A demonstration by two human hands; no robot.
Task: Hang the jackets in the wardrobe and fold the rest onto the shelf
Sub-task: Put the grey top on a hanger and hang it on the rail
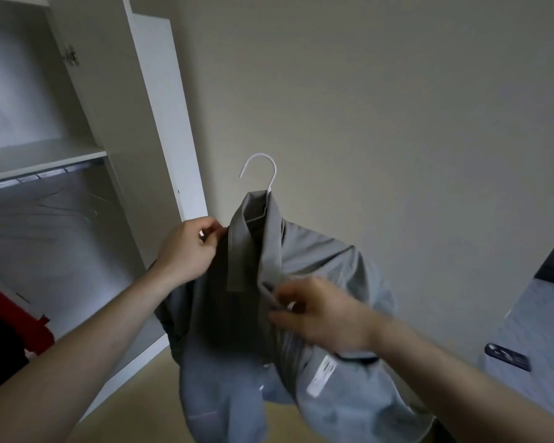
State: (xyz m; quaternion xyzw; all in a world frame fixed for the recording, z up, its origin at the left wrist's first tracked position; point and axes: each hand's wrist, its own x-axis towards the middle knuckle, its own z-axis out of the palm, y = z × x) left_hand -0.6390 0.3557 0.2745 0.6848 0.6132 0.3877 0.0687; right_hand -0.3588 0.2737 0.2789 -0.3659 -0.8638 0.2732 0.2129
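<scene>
A grey jacket [317, 260] hangs on a white hanger [263, 167] in mid-air in front of me, its hook sticking up above the collar. My left hand [186, 251] grips the jacket's left shoulder near the collar, with a bit of white showing between the fingers. My right hand [314, 308] pinches the front edge of the jacket lower down; it looks blurred. The white wardrobe [135, 129] stands open at the left, with a shelf [42, 155] and a rail [29, 179] under it.
The wardrobe door [170, 116] stands open just left of the jacket. Red and black things [10, 314] sit low in the wardrobe. A bed with a grey cover [531, 324] and a dark flat object [507, 356] lies at the right. A plain wall is behind.
</scene>
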